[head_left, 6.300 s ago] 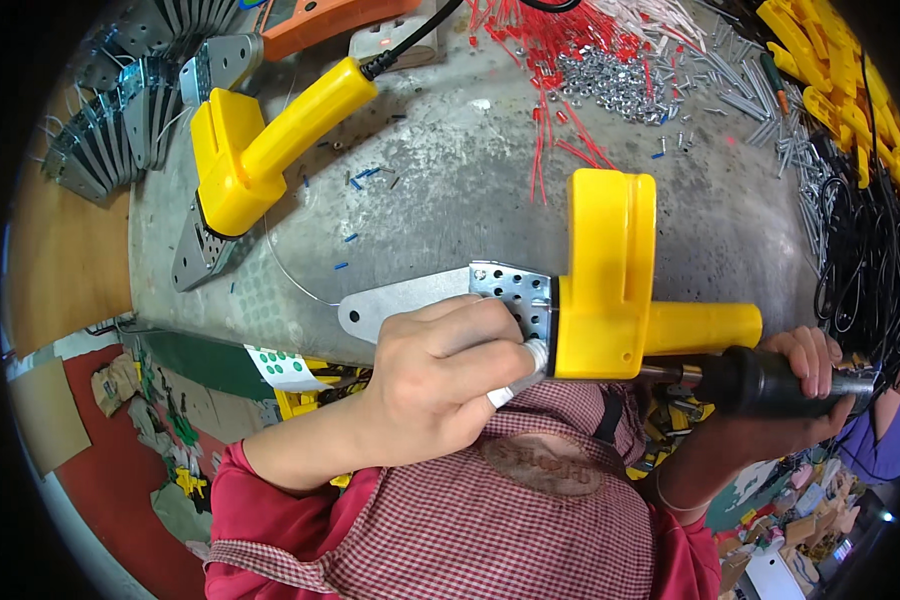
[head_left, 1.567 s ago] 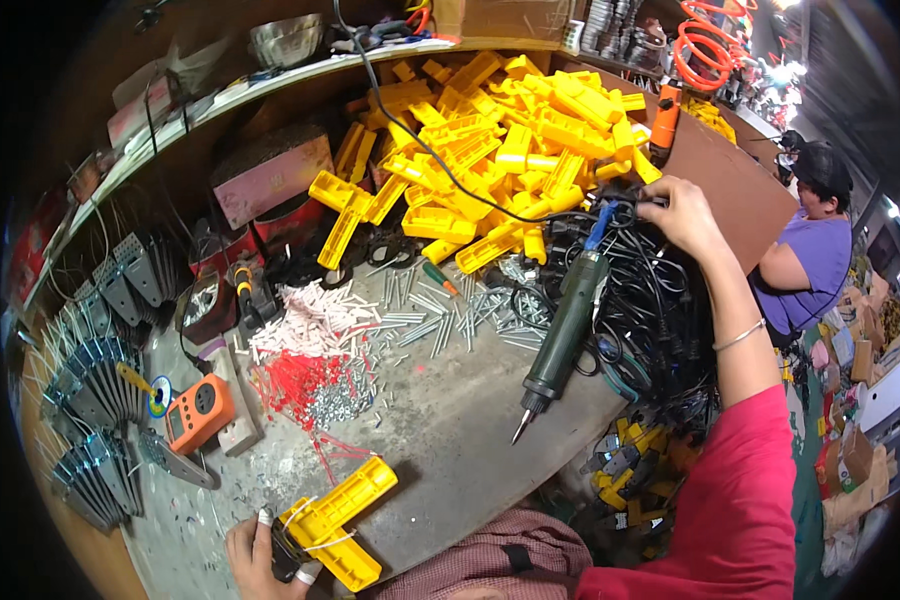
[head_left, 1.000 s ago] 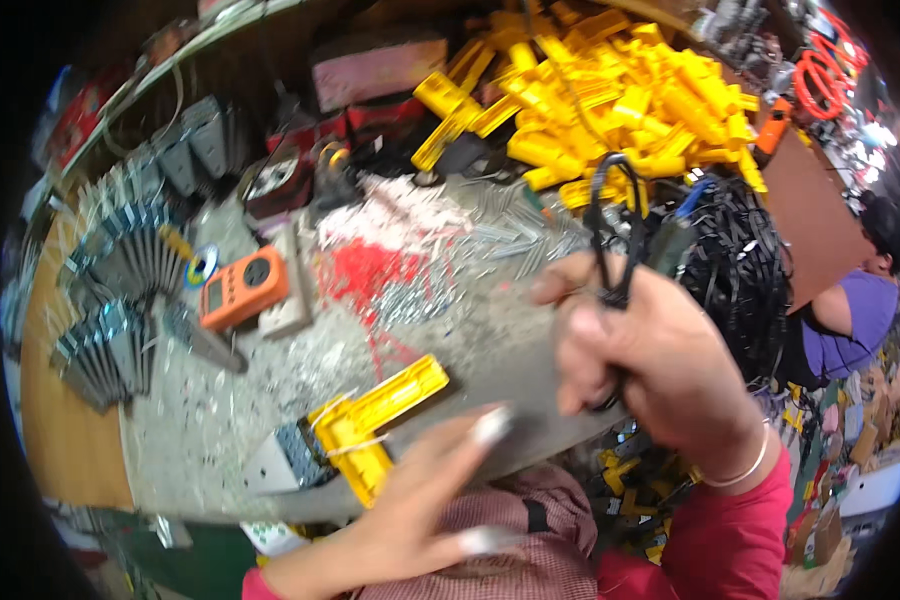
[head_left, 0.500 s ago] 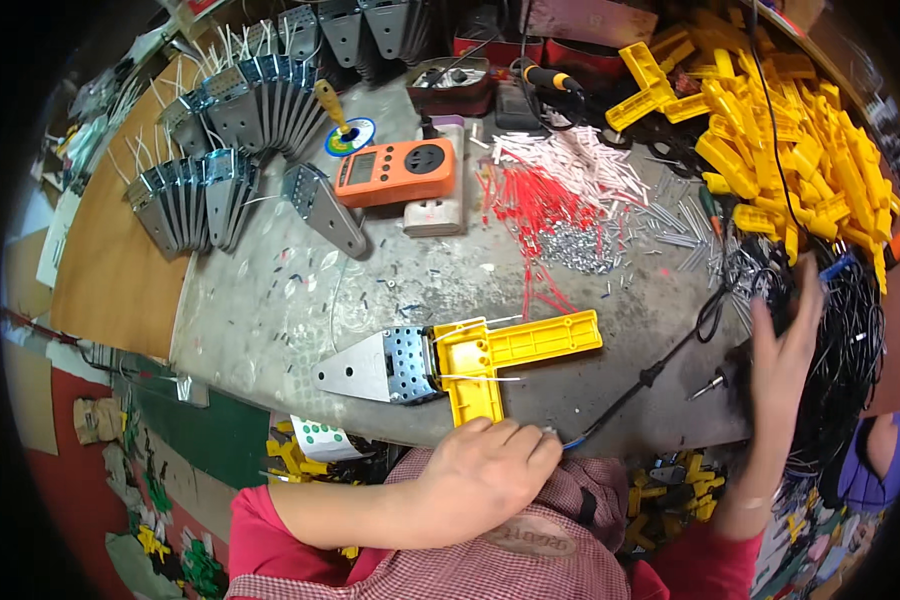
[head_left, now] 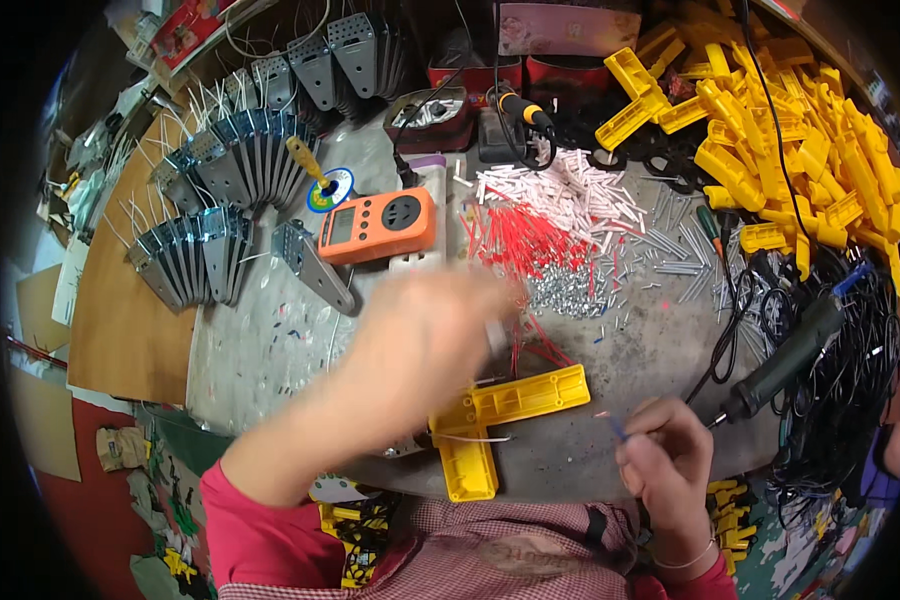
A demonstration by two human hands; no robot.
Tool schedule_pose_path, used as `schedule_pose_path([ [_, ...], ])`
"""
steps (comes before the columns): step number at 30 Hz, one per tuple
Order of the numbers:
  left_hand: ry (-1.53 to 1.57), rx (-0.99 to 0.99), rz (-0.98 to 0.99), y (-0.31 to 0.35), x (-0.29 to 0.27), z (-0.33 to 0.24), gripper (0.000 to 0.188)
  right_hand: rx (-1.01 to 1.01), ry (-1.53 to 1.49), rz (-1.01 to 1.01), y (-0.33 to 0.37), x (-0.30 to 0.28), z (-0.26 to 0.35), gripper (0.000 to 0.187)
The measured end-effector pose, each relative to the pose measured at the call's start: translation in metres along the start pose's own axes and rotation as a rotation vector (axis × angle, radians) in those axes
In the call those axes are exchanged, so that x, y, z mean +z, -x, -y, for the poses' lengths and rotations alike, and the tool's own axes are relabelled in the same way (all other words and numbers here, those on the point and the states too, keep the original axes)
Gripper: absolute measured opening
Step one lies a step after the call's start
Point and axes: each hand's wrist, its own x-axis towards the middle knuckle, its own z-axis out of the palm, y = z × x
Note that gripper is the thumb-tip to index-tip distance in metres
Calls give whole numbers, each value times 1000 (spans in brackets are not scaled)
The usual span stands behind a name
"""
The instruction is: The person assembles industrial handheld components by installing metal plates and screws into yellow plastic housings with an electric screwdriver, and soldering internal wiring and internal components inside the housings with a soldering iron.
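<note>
My left hand is smeared by motion above the bench, its fingers close to the red sleeved wires; what they hold, if anything, cannot be made out. Below it lies a T-shaped yellow plastic housing, its hollow side up, with a thin white wire across it. The metal plate joined to that housing is mostly hidden by my left forearm. At the bench's front edge, my right hand is closed in a pinch on a thin blue wire. A dark green power screwdriver lies just beyond it, bit toward the hand.
An orange meter rests on a white power strip. White sleeves and small metal parts are heaped mid-bench. Yellow housings pile up at far right, above black cables. Metal plates stand in rows at left.
My left hand has left the yellow housing and moved up and away toward the red wires. My right hand has come back from the black cables to the front edge, its fingers now pinched.
</note>
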Motion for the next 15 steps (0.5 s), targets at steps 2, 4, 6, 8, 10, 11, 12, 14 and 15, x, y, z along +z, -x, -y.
schedule_pose_path([
  [2,-81,-41,0,-35,14,23,30,18,-129,-61,-3,4,-3,9],
  [4,-188,45,10,-65,43,47,32,-118,-334,-105,-11,13,-12,13],
  [6,-275,113,61,-92,70,68,32,-98,-301,-130,-14,17,-15,17],
  [8,-313,109,125,-116,84,86,32,-39,-217,-98,-8,14,-20,21],
  [10,-318,204,113,-130,93,100,33,-41,-193,-72,-3,14,-21,21],
  [11,-334,215,107,-138,95,99,33,-68,-155,-96,-3,16,-22,19],
  [12,-333,215,110,-140,97,98,33,-94,-118,-114,-3,18,-22,18],
  [14,-322,108,55,-140,93,94,32,-93,-96,-122,-4,21,-25,15],
  [15,-284,63,33,-137,87,92,32,-93,-73,-127,-4,22,-26,15],
])
